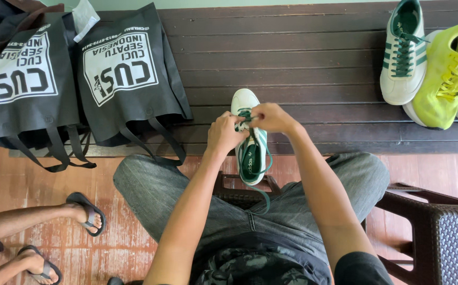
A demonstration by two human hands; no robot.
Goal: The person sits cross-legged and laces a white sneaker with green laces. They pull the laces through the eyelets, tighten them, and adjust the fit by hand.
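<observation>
Directly beneath left hand (225, 133) and right hand (271, 117) lies the sneaker (251, 153).

a shoe (250, 138) lies on the bench (318, 63) edge, both hands on its laces. two bags (81, 79) lie at the left, two shoes (429, 63) far right, a chair (440, 237) lower right.

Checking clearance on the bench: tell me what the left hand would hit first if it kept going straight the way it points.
The left hand points up and slightly right, already against the white and green shoe and its green lace. Past the toe, only bare dark wooden bench shows, though depth is uncertain.
</observation>
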